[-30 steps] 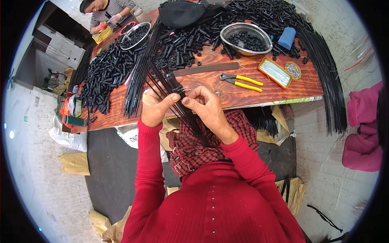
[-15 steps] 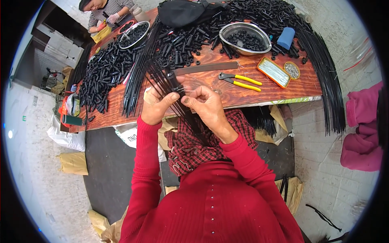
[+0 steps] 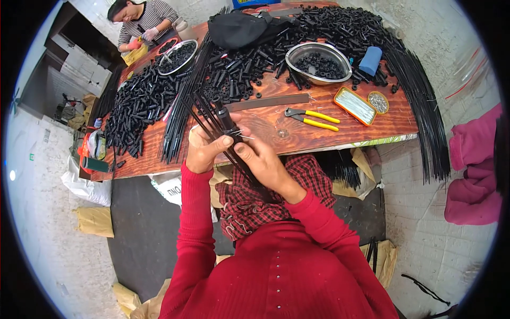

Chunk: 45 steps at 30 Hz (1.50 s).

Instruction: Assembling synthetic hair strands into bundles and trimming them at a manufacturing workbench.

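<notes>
My left hand is closed round a bundle of thin black rods, its thumb pressing on the near side. A black tubular fitting stands up from the top of the bundle, with several rods fanning out beside it. Short silver wires stick out sideways at the fitting's lower end. My right hand wraps the bundle from the right, thumb near the wires; its fingertips are partly hidden. Below the hands, the bundle runs down to a red-and-black checked cloth on my lap.
On the wooden table lie yellow-handled cutters, a tray of silver pins and a small round dish. Metal bowls stand among heaped black fittings. Long black rods hang over the right edge. A co-worker sits far left.
My right hand has shifted down and left, from pinching near the wires to wrapping round the bundle. The fitting now stands more visible above my left hand. The whole view has shifted slightly.
</notes>
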Tool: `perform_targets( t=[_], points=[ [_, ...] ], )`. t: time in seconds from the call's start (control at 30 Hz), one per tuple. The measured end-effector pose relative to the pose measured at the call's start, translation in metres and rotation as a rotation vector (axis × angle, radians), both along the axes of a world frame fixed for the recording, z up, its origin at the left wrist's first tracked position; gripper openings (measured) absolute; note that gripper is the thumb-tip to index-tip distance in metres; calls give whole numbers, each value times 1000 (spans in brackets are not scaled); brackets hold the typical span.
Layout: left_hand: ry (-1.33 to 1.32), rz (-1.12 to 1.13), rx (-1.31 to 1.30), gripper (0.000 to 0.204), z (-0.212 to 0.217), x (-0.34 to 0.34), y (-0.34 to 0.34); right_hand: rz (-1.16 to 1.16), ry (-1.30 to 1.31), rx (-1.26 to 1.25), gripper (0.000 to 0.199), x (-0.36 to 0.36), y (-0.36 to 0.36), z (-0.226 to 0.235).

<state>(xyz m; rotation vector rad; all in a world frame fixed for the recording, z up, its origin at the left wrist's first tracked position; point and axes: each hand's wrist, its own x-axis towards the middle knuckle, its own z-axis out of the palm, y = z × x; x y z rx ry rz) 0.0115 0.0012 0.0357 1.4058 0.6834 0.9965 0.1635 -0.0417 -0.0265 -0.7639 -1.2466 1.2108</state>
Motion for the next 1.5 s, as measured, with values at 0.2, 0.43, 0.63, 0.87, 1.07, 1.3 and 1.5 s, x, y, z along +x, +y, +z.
perform_targets(
  t=[0.2, 0.43, 0.63, 0.87, 1.07, 1.3, 1.5],
  points=[
    [39, 5, -55, 55, -1, 5, 1, -151, -161, 14, 41, -11, -4, 0],
    [53, 43, 21, 48, -6, 3, -2, -253, -420, 77, 40, -10, -4, -5],
    [-55, 70, 63, 47, -11, -4, -5, 149, -153, -4, 52, -4, 6, -18],
    [-125, 15, 30, 49, -14, -7, -5, 479, 300, -97, 57, -5, 7, -9],
    [-109, -30, 16, 49, -20, -18, -4, 580, 382, -116, 57, -4, 8, -10],
    [-124, -45, 110, 47, -21, -10, -2, 619, 473, -129, 57, -5, 14, -10],
    [-86, -10, 104, 47, -19, -6, -6, 582, 520, -225, 53, -4, 12, -8]
  ],
)
